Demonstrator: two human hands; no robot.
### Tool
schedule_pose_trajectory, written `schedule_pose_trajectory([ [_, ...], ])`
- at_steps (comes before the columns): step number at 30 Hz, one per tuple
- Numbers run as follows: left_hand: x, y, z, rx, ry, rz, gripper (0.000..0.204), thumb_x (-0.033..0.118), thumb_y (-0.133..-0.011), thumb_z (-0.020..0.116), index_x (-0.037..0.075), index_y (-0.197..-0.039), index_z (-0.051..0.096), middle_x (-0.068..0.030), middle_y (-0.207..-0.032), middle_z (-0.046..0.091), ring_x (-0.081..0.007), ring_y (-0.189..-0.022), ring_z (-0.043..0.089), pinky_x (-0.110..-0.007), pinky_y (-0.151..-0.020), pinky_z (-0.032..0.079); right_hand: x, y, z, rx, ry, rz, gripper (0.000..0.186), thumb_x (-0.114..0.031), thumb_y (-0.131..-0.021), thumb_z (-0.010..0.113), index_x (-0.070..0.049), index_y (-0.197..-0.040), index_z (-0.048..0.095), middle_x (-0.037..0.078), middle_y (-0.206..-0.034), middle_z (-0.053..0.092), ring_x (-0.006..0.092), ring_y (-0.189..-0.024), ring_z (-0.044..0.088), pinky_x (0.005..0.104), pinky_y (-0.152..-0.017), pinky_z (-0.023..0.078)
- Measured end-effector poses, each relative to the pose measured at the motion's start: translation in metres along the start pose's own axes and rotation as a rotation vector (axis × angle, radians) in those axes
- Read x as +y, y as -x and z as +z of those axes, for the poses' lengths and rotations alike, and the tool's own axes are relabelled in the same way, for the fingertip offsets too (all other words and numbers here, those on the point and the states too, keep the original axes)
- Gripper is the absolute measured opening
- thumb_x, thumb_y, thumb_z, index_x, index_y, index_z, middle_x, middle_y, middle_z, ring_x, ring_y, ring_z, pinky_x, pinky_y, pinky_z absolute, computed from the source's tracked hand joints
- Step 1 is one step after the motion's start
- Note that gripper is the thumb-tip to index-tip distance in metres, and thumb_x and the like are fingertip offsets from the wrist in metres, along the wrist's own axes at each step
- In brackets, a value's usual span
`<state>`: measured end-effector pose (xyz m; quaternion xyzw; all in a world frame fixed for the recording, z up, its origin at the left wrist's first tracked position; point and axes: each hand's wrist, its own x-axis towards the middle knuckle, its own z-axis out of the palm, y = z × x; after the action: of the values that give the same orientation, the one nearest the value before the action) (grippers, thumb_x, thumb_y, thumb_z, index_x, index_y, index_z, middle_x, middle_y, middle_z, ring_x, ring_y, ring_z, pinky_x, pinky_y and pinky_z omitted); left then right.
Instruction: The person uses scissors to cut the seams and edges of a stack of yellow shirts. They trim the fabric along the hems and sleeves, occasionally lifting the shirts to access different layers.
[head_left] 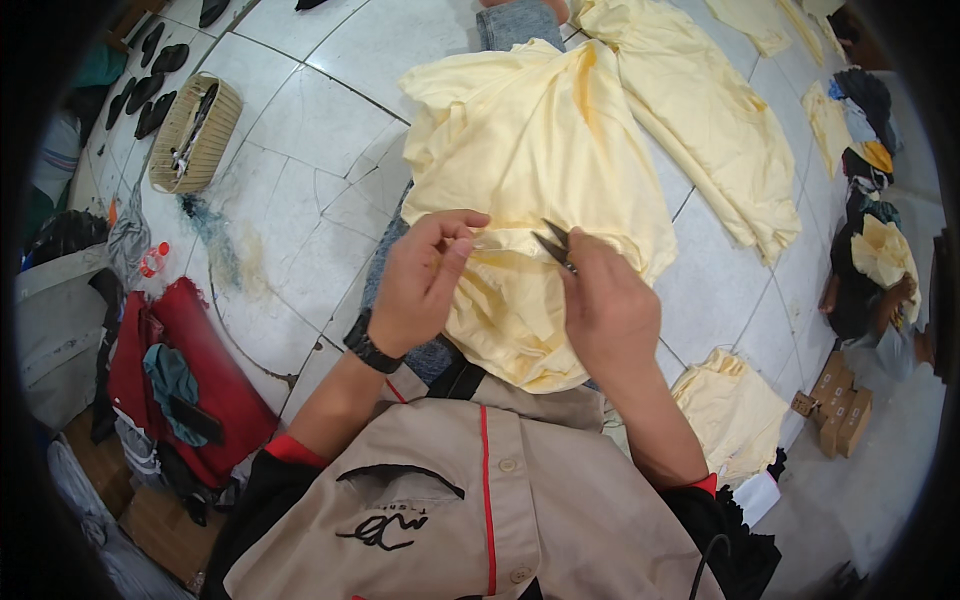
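Note:
A pale yellow cloth garment (530,140) lies bunched across my lap and over the white tiled floor in front of me. The thumb and fingertips of my left hand (418,285) pinch it at a seam or band near its middle. Small dark thread snips (553,250) are gripped in my right hand (612,305), their two pointed blades apart and aimed at the band, just right of my left fingertips. Whether a loose thread lies between the blades is too small to tell.
More yellow garments (715,140) lie spread at the far right, with a crumpled one (730,410) at my right side. A woven basket (165,150) and several dark shoes stand far left. Red cloth (190,370) lies left; cardboard boxes (850,420) sit right. Another person handles yellow cloth (882,255).

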<state>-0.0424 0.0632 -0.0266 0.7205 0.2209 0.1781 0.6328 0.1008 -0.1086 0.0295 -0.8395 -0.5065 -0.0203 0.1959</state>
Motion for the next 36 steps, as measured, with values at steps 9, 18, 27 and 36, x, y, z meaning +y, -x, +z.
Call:
schedule_pose_trajectory([
  [9, 0.005, 0.010, -0.011, -0.020, 0.048, -0.073, 0.018, 0.015, -0.111, 0.052, -0.001, -0.106, 0.059, -0.0135, -0.130, 0.068, -0.0134, -0.109, 0.058, -0.032, -0.101, 0.047, -0.018, 0.000, -0.007, -0.002, 0.003, -0.113, 0.043, -0.002, -0.081, 0.069, 0.000, -0.124, 0.069, 0.009, -0.101, 0.069, 0.0231, -0.078, 0.066, 0.0347, -0.063, 0.053],
  [18, -0.007, 0.029, -0.035, 0.148, 0.089, 0.049, 0.017, 0.014, -0.111, 0.051, 0.000, -0.110, 0.061, -0.0155, -0.132, 0.068, -0.0195, -0.121, 0.060, -0.034, -0.110, 0.042, -0.019, -0.005, 0.004, -0.047, 0.005, -0.067, 0.045, -0.006, -0.078, 0.069, -0.002, -0.123, 0.069, 0.007, -0.093, 0.063, 0.0240, -0.077, 0.066, 0.0373, -0.060, 0.051],
  [27, -0.122, 0.105, -0.176, 0.516, -1.146, -0.276, 0.043, 0.015, -0.094, 0.073, 0.000, -0.133, 0.063, -0.0194, -0.137, 0.066, -0.0337, -0.129, 0.060, -0.044, -0.111, 0.044, 0.078, -0.029, -0.038, 0.388, -0.716, 0.650, 0.019, -0.010, -0.102, 0.066, 0.002, -0.115, 0.070, 0.000, -0.087, 0.068, 0.0080, -0.075, 0.060, 0.0266, -0.064, 0.049],
  [36, -0.094, 0.041, -0.083, 0.324, -0.079, -0.221, 0.030, 0.008, -0.099, 0.067, -0.002, -0.128, 0.065, -0.0142, -0.122, 0.074, -0.0221, -0.117, 0.068, -0.036, -0.106, 0.050, -0.028, -0.013, 0.010, -0.230, -0.573, 0.040, 0.025, -0.011, -0.084, 0.081, -0.009, -0.106, 0.070, 0.009, -0.096, 0.070, 0.0300, -0.074, 0.070, 0.0418, -0.063, 0.055],
])
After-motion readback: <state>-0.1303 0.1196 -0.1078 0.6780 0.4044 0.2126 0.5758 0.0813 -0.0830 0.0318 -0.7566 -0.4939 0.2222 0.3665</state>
